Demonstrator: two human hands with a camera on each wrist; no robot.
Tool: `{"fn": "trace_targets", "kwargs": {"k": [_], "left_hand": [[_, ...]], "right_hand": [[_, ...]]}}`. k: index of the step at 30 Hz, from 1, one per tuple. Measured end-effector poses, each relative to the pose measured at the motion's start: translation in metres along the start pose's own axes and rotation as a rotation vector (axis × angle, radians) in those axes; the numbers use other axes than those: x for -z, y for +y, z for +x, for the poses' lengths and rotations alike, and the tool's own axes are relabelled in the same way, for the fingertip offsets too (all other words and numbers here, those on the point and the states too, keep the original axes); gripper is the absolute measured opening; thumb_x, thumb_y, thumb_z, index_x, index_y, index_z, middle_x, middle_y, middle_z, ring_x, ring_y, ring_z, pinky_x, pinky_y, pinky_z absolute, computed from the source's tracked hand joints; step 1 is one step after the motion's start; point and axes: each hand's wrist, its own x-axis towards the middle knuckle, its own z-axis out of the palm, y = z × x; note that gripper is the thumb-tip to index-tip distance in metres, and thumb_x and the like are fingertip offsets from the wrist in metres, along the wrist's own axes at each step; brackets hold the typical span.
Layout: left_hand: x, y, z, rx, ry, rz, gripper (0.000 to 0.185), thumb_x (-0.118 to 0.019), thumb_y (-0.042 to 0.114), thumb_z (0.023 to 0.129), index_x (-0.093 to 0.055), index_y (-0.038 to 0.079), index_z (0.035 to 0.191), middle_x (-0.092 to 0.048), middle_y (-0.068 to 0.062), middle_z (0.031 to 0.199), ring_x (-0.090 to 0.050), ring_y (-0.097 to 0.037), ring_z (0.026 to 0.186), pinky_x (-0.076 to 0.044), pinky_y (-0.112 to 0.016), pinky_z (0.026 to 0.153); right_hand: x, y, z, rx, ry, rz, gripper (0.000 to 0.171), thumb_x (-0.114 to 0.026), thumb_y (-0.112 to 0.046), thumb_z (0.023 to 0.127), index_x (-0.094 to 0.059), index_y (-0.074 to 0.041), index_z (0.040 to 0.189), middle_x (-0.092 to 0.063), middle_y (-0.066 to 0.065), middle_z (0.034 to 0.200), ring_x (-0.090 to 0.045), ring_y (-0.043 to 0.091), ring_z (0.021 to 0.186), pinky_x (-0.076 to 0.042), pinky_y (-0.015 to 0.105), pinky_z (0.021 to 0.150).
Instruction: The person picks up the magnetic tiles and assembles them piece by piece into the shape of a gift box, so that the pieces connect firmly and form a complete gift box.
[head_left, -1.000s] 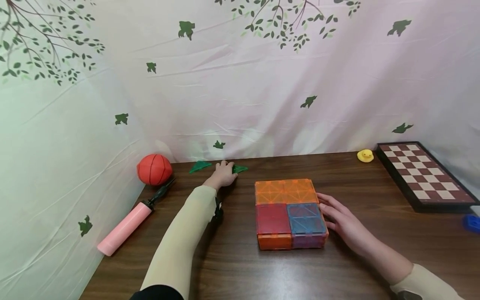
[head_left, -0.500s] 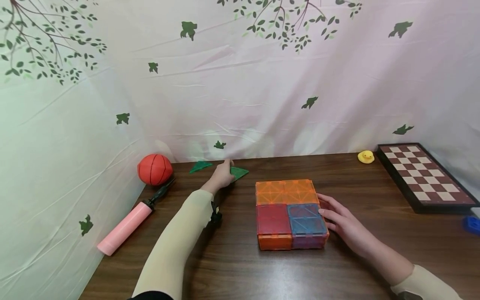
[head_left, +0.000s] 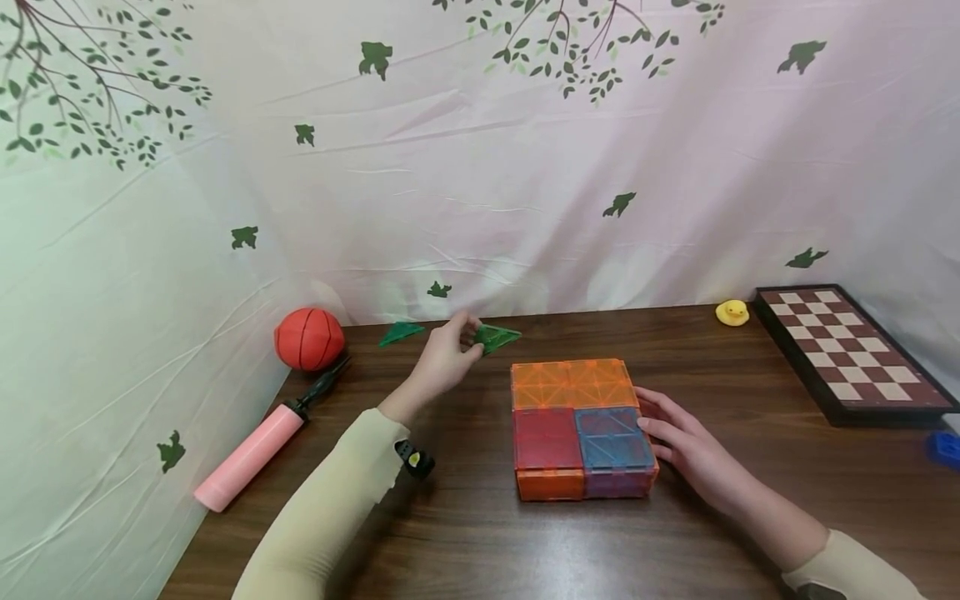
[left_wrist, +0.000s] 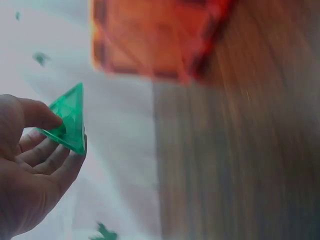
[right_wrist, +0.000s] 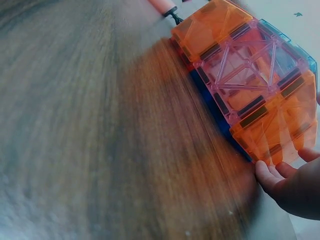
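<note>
My left hand [head_left: 448, 357] pinches a green triangular tile [head_left: 495, 337] and holds it lifted above the back of the table; the left wrist view shows the green tile [left_wrist: 70, 120] between thumb and fingers. A second green triangle [head_left: 398, 332] lies flat by the curtain. A flat block of translucent magnetic tiles [head_left: 577, 425], orange, red, blue and purple, sits mid-table. My right hand [head_left: 678, 437] rests with straight fingers against the block's right side; in the right wrist view its fingertips [right_wrist: 274, 176] touch the block [right_wrist: 250, 85].
An orange ball [head_left: 309, 338] and a pink hand pump [head_left: 251, 454] lie at the left edge. A yellow rubber duck [head_left: 731, 312], a chessboard [head_left: 847, 350] and a blue object [head_left: 945, 447] are at the right. A printed curtain hangs behind the wooden table [head_left: 480, 533].
My left hand picked the green triangle up off the table and carried it right, toward the tile block. The right hand has stayed against the block.
</note>
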Motion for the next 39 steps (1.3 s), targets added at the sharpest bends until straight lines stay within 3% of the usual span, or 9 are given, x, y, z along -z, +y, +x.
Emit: {"fn": "trace_targets", "kwargs": {"k": [3,6,14,28,39], "left_hand": [[-0.002,0.015,-0.014,-0.079,-0.013,-0.079,0.021,-0.067,-0.001,0.094,-0.060,0.006,0.113,-0.068,-0.008,0.105,-0.066,-0.022,0.098,-0.055,-0.035,0.087],[-0.008,0.028,-0.027,-0.142,-0.066,-0.111,0.020,-0.069,-0.003,0.093,-0.061,0.007,0.109,-0.070,-0.005,0.101,-0.066,-0.018,0.094,-0.055,-0.032,0.085],[-0.021,0.051,-0.048,-0.180,-0.208,-0.089,0.021,-0.070,-0.001,0.093,-0.062,0.008,0.110,-0.070,-0.002,0.101,-0.066,-0.013,0.092,-0.056,-0.029,0.083],[-0.028,0.058,-0.049,-0.251,-0.256,-0.035,0.020,-0.069,-0.002,0.093,-0.063,0.008,0.109,-0.068,-0.003,0.103,-0.066,-0.011,0.092,-0.054,-0.024,0.083],[-0.029,0.057,-0.049,-0.258,-0.274,-0.006,0.024,-0.071,0.001,0.093,-0.063,0.008,0.114,-0.069,-0.003,0.106,-0.065,-0.013,0.095,-0.054,-0.025,0.084]], "right_hand": [[0.000,0.000,0.000,0.004,0.006,-0.001,0.065,-0.046,-0.029,0.110,-0.015,-0.004,0.162,-0.022,0.026,0.161,-0.053,0.006,0.119,-0.051,0.028,0.094],[0.000,0.000,0.001,0.001,0.010,0.000,0.065,-0.045,-0.029,0.110,-0.014,-0.005,0.162,-0.021,0.026,0.162,-0.053,0.005,0.119,-0.051,0.027,0.093],[0.001,0.002,0.002,-0.002,0.007,0.002,0.065,-0.044,-0.028,0.110,-0.013,-0.005,0.163,-0.019,0.027,0.163,-0.052,0.005,0.119,-0.051,0.027,0.093],[0.001,0.000,0.002,-0.009,0.008,0.003,0.066,-0.045,-0.029,0.110,-0.014,-0.005,0.162,-0.020,0.026,0.162,-0.052,0.006,0.119,-0.051,0.027,0.093],[0.001,0.000,0.000,-0.012,0.013,-0.017,0.066,-0.046,-0.031,0.109,-0.015,-0.006,0.162,-0.021,0.025,0.163,-0.051,0.009,0.121,-0.050,0.026,0.094]]}}
